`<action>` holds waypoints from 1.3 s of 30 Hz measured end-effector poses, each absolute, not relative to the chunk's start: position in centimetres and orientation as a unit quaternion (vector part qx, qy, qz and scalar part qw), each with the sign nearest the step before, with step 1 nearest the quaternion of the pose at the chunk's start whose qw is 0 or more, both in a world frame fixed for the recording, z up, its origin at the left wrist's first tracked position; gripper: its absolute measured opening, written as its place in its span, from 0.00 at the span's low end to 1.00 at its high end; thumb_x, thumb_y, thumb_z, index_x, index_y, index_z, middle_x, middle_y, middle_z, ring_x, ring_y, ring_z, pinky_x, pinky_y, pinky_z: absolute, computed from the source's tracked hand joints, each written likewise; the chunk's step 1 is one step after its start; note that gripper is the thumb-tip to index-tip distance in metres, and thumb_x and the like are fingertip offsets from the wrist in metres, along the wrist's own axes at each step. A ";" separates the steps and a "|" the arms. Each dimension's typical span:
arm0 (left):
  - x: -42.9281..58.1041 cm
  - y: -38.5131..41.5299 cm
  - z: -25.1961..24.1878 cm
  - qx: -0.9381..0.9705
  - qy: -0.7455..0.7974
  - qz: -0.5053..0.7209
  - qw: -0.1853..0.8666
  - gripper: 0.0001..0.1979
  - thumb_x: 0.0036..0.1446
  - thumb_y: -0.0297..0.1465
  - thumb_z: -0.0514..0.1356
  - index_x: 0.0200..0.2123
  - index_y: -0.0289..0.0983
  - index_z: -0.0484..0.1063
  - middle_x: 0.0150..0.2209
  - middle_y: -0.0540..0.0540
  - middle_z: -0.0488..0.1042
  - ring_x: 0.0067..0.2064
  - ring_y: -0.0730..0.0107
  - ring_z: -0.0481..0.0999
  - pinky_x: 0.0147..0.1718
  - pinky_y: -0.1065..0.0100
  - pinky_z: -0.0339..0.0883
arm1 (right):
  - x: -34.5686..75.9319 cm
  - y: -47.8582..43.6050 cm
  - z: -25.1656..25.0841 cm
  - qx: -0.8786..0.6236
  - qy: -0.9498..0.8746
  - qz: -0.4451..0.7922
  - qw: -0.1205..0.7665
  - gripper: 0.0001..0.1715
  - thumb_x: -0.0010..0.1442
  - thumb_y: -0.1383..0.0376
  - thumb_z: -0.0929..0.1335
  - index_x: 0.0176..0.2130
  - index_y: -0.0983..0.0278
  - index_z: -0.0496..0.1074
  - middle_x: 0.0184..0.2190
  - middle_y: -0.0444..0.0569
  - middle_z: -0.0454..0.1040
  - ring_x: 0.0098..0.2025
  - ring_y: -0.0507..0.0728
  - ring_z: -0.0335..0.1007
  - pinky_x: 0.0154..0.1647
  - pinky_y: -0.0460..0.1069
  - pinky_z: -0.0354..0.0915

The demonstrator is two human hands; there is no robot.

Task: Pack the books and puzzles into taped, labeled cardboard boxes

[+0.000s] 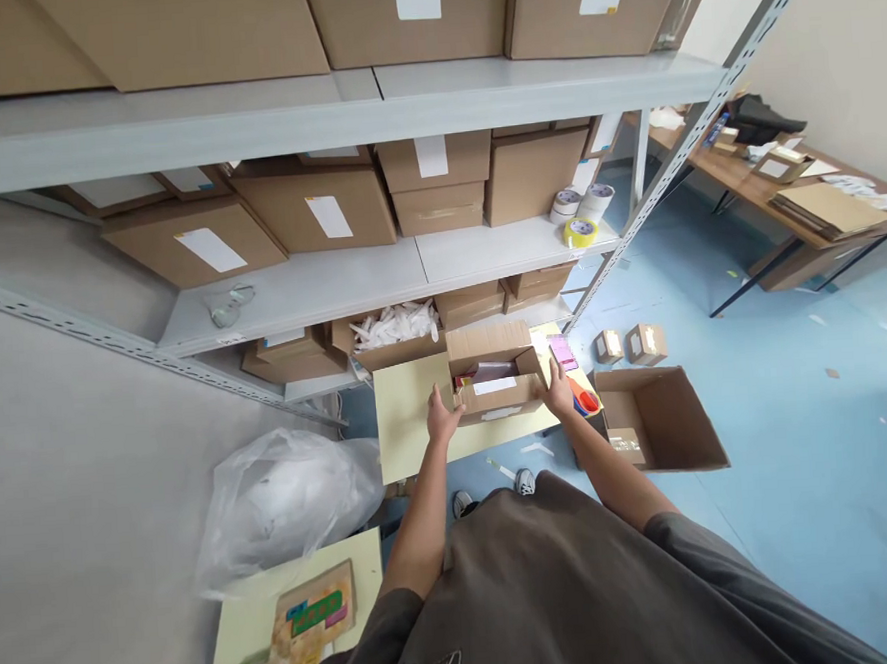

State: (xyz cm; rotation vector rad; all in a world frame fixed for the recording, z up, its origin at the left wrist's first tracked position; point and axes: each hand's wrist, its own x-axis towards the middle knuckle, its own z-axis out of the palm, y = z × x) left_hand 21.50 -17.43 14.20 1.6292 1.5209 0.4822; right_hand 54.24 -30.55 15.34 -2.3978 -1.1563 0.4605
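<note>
An open cardboard box point(504, 404) with a white label stands on the pale yellow table point(411, 424), its back flap raised. Inside it some red and purplish items show. My left hand point(443, 414) is at the box's left front corner, thumb toward the front wall and fingers spread. On the opposite side, my right hand point(558, 393) rests against the right end, its fingers pointing up along the side. Just right of that hand lie a pink packet point(563, 352) and a red and blue round item point(586, 399).
Metal shelves point(321, 289) with cardboard boxes rise in front; tape rolls point(580, 231) sit on one shelf. A large open carton point(663, 419) and two small boxes are at the right. A plastic bag point(295, 496) bulges at the left, near a second table point(364, 567).
</note>
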 end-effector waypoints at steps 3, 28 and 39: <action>22.0 -14.4 14.1 0.678 0.568 0.192 0.426 0.59 0.52 0.33 0.76 0.80 0.42 0.49 0.79 0.34 0.52 0.78 0.46 0.58 0.72 0.55 0.59 | 54.8 -29.2 15.7 -0.852 -0.453 0.168 0.200 0.63 0.58 0.60 0.74 0.81 0.57 0.42 0.82 0.61 0.40 0.79 0.74 0.49 0.71 0.63 0.63; 25.2 -12.3 14.9 0.639 0.628 0.125 0.427 0.21 0.71 0.41 0.59 0.62 0.42 0.77 0.53 0.41 0.84 0.55 0.56 0.82 0.53 0.64 0.71 | 56.3 -26.4 12.5 -0.772 -0.427 0.340 0.326 0.48 0.60 0.57 0.75 0.75 0.54 0.64 0.75 0.53 0.64 0.75 0.67 0.62 0.73 0.61 0.63; 20.6 -12.6 15.1 0.566 0.714 0.150 0.383 0.35 0.75 0.47 0.50 0.78 0.39 0.57 0.70 0.37 0.72 0.69 0.50 0.73 0.60 0.59 0.69 | 48.0 -22.5 13.9 -0.777 -0.472 0.335 0.248 0.45 0.67 0.57 0.71 0.77 0.57 0.59 0.77 0.58 0.58 0.75 0.69 0.62 0.73 0.61 0.65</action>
